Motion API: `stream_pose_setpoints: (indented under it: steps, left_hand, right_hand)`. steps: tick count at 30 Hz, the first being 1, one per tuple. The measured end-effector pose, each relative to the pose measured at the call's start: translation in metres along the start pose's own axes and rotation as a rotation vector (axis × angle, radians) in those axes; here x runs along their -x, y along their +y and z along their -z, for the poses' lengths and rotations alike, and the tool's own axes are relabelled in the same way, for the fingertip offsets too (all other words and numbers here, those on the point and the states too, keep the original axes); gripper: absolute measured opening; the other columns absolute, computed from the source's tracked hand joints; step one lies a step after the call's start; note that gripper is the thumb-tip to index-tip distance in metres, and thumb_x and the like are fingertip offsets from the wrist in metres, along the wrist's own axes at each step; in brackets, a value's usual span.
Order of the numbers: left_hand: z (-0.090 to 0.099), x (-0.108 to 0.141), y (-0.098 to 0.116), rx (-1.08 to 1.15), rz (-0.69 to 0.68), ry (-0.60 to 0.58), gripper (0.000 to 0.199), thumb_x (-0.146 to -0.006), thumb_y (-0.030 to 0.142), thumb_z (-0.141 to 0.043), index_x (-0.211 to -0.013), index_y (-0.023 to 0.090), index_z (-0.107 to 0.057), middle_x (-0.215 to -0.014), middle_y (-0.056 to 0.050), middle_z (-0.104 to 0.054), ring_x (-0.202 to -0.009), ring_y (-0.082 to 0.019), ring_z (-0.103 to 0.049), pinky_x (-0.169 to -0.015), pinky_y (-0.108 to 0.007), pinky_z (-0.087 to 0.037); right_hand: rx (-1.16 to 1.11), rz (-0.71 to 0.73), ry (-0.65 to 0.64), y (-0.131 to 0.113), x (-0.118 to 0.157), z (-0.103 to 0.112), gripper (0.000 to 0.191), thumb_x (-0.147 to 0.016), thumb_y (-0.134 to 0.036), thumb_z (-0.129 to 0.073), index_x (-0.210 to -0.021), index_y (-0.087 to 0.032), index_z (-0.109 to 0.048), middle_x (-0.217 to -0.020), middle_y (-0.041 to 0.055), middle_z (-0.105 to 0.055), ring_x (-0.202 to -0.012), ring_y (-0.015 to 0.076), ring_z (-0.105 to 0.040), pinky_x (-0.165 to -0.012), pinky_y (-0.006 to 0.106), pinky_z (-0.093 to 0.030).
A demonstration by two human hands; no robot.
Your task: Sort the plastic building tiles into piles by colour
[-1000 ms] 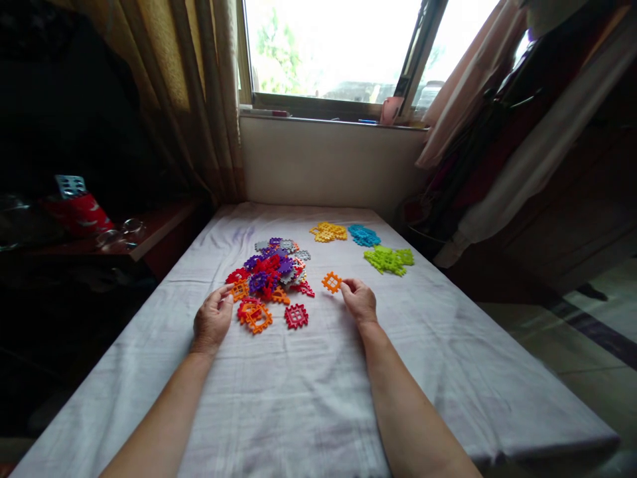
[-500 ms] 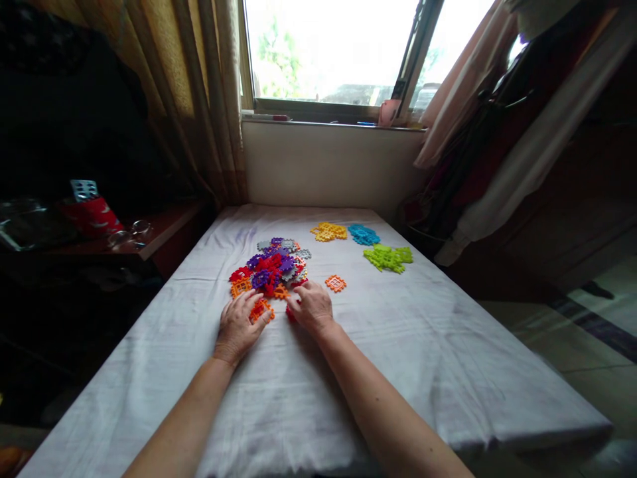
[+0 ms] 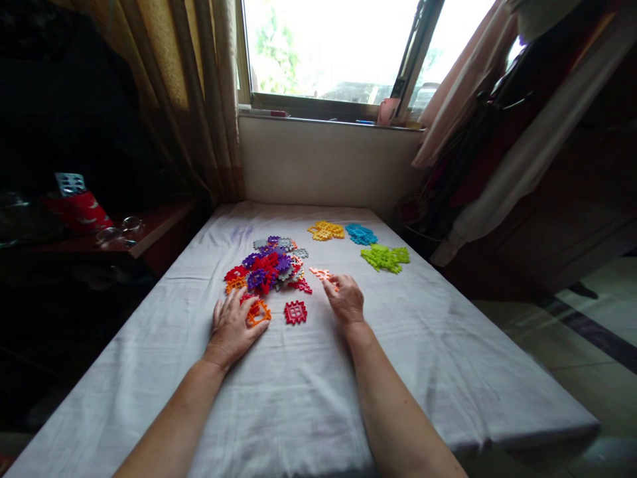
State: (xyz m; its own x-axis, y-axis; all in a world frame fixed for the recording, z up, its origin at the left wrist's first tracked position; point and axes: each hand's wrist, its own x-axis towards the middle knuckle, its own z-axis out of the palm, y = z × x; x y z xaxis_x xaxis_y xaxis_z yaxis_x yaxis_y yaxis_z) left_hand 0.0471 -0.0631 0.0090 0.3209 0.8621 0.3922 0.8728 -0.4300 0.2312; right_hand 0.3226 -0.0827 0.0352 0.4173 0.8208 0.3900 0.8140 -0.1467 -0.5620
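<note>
My left hand lies with fingers spread over the near edge of a mixed pile, touching an orange plastic interlocking tile and a red one partly under its fingers. My right hand is to the right of the pile, fingers closed low on an orange lattice piece; the fingers partly hide it. Between the hands, a dark red square tile lies flat by itself. The mixed pile holds purple, red, grey and orange toothed tiles.
Separate heaps of yellow tiles, blue tiles and green tiles lie toward the back right. A pale cloth covers the table. Glasses rest on a side surface at left; clothes hang at right.
My right hand has moved right, from the pile's near edge to the loose orange piece, uncovering the red square tile. An orange piece has left the pile's front. My left hand stays nearly in place.
</note>
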Motion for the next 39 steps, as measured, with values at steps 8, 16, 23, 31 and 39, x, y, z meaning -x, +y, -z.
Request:
stream_pose_setpoints:
  steps: [8, 16, 23, 31, 39]
  left_hand:
    - [-0.003, 0.000, -0.004, 0.075, -0.263, 0.091, 0.050, -0.085, 0.044, -0.059, -0.130, 0.022, -0.056, -0.140, -0.012, -0.056, -0.133, -0.030, -0.047, -0.114, -0.053, -0.031]
    - [0.003, 0.002, 0.003, 0.099, -0.326, 0.111, 0.053, -0.084, 0.040, -0.062, -0.134, 0.022, -0.051, -0.115, -0.009, -0.067, -0.109, -0.027, -0.061, -0.100, -0.047, -0.046]
    - [0.005, 0.002, 0.006, 0.141, -0.388, 0.184, 0.047, -0.084, 0.046, -0.064, -0.122, 0.022, -0.050, -0.107, -0.009, -0.068, -0.100, -0.026, -0.065, -0.093, -0.043, -0.050]
    - [0.011, 0.001, 0.017, 0.106, -0.455, 0.261, 0.042, -0.085, 0.046, -0.063, -0.117, 0.021, -0.050, -0.099, -0.007, -0.069, -0.092, -0.024, -0.066, -0.087, -0.041, -0.052]
    - [0.014, -0.004, 0.011, 0.131, -0.383, 0.256, 0.058, -0.087, 0.054, -0.058, -0.134, 0.022, -0.044, -0.125, -0.012, -0.065, -0.116, -0.027, -0.060, -0.100, -0.042, -0.047]
  right_hand:
    - [0.224, -0.238, -0.007, 0.026, -0.006, 0.009, 0.052, -0.086, -0.041, -0.063, -0.133, -0.019, -0.058, -0.131, 0.0152, -0.059, -0.118, 0.0269, -0.053, -0.097, 0.037, -0.039]
    - [0.280, -0.058, -0.283, 0.012, -0.005, -0.004, 0.029, -0.090, -0.033, -0.055, -0.114, -0.033, -0.070, -0.141, 0.0062, -0.053, -0.127, 0.0237, -0.048, -0.104, 0.041, -0.033]
    - [0.234, -0.048, -0.188, 0.001, 0.007, 0.019, 0.024, -0.081, -0.019, -0.059, -0.098, -0.026, -0.075, -0.129, 0.0091, -0.062, -0.123, 0.0275, -0.051, -0.102, 0.044, -0.036]
    - [-0.429, 0.140, -0.414, -0.055, 0.031, -0.005, 0.022, -0.086, -0.038, -0.060, -0.096, -0.023, -0.072, -0.075, -0.0001, -0.071, -0.068, 0.0140, -0.062, -0.067, 0.025, -0.047]
    - [-0.652, -0.020, -0.363, -0.030, 0.021, -0.021, 0.023, -0.080, -0.037, -0.059, -0.087, -0.019, -0.071, -0.070, -0.0014, -0.069, -0.063, 0.0119, -0.061, -0.061, 0.021, -0.047]
